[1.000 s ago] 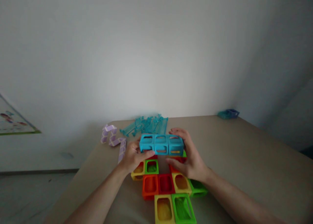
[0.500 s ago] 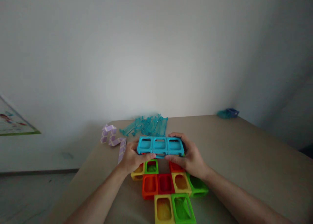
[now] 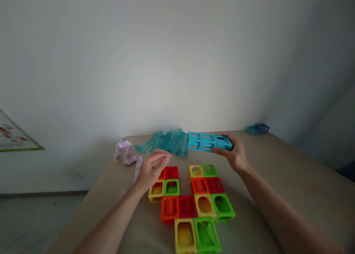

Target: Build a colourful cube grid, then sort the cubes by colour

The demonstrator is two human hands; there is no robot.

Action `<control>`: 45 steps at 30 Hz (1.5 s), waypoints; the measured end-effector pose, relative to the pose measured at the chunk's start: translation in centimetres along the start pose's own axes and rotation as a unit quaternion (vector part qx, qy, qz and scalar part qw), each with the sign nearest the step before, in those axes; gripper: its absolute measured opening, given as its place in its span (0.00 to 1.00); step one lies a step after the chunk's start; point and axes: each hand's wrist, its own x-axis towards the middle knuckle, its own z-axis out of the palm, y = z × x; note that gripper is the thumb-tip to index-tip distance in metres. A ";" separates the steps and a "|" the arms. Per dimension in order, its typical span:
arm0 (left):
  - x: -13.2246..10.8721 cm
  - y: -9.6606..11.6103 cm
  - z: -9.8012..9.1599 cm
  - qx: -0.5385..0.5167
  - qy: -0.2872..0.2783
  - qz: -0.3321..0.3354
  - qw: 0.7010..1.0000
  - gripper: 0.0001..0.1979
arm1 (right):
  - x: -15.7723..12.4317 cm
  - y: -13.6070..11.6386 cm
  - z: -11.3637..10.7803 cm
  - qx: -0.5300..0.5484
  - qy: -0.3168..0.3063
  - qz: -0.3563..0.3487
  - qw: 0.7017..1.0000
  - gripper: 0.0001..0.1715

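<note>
My right hand [image 3: 231, 154] grips one end of a row of three joined light-blue hollow blocks [image 3: 208, 142], held above the table. The row points left and slightly away from me, its far end in front of the clear teal plastic pieces [image 3: 172, 143]. My left hand [image 3: 152, 169] is in the air with fingers stretched forward and the thumb near them; I see nothing in it. Below both hands is a flat arrangement of hollow blocks in red [image 3: 188, 206], orange [image 3: 199, 186], yellow [image 3: 185, 236] and green [image 3: 222, 206]. My left hand covers part of its far-left corner.
A lilac folding snake toy [image 3: 128, 158] lies at the table's left side. At the far right corner stands a dark-blue box [image 3: 262, 128] beside a small teal heap [image 3: 252, 130]. A pale wall [image 3: 180, 61] rises behind the table [image 3: 277, 180].
My left hand has let go of the light-blue row and stays at the left. My right hand has carried the row right and farther away, turning it and uncovering the far blocks.
</note>
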 end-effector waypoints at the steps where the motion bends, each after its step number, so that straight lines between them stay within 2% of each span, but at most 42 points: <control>1: 0.0 -0.4 0.0 0.028 0.000 -0.004 1.000 0.10 | 0.7 0.9 -1.0 -0.041 -0.005 0.005 0.999 0.30; 3: 0.0 -1.1 0.1 0.077 -0.022 -0.020 0.997 0.11 | 1.8 2.8 -2.9 -0.136 -0.030 0.002 0.990 0.29; 6: -0.1 -1.6 0.0 0.127 -0.063 -0.047 0.989 0.12 | 2.5 5.1 -5.0 -0.314 -0.127 -0.014 0.941 0.25; 8: 0.0 -1.8 -0.1 0.156 -0.075 -0.063 0.983 0.13 | 2.6 5.9 -5.8 -0.371 -0.163 -0.020 0.914 0.23; 10: 0.1 -1.9 -0.1 0.173 -0.075 -0.083 0.979 0.14 | 2.6 6.3 -6.3 -0.393 -0.169 -0.021 0.904 0.21; 14: 0.3 -2.3 -0.1 0.165 -0.070 -0.134 0.975 0.17 | 2.5 6.1 -6.4 -0.449 -0.154 -0.023 0.880 0.20; 19: 0.3 -2.2 0.0 0.194 -0.095 -0.128 0.968 0.18 | 1.6 5.1 -4.0 -0.499 -0.147 -0.070 0.851 0.31; 23: 0.1 -1.8 0.0 0.197 -0.108 -0.123 0.967 0.19 | 1.0 4.6 -1.6 -0.488 -0.174 -0.074 0.852 0.27; 27: 0.1 -1.7 -0.1 0.199 -0.121 -0.122 0.965 0.20 | 1.1 4.3 -1.4 -0.476 -0.165 -0.044 0.863 0.23; 29: 0.1 -1.7 -0.1 0.200 -0.122 -0.120 0.965 0.20 | 1.0 3.8 -1.5 -0.472 -0.139 -0.062 0.868 0.21; 31: 0.1 -1.7 -0.1 0.199 -0.116 -0.116 0.966 0.20 | 0.6 2.8 -1.1 -0.440 -0.126 -0.112 0.882 0.19; 32: 0.1 -1.7 0.0 0.197 -0.111 -0.113 0.967 0.20 | 0.3 2.2 -0.6 -0.408 -0.136 -0.141 0.892 0.18; 34: 0.2 -1.7 0.1 0.190 -0.097 -0.111 0.971 0.19 | -0.6 0.9 0.8 -0.326 -0.201 -0.180 0.906 0.16; 36: 0.2 -1.8 0.1 0.180 -0.080 -0.123 0.973 0.17 | -1.6 0.0 2.4 -0.270 -0.285 -0.175 0.903 0.14; 38: 0.3 -2.0 0.2 0.168 -0.065 -0.144 0.973 0.16 | -2.4 -0.4 3.7 -0.246 -0.338 -0.142 0.897 0.13; 41: 0.2 -2.1 0.3 0.149 -0.046 -0.176 0.972 0.16 | -2.8 -0.1 4.5 -0.232 -0.347 -0.105 0.902 0.13; 45: 0.1 -1.6 1.2 0.115 -0.028 -0.200 0.973 0.15 | -2.8 0.1 4.8 -0.251 -0.328 -0.097 0.905 0.14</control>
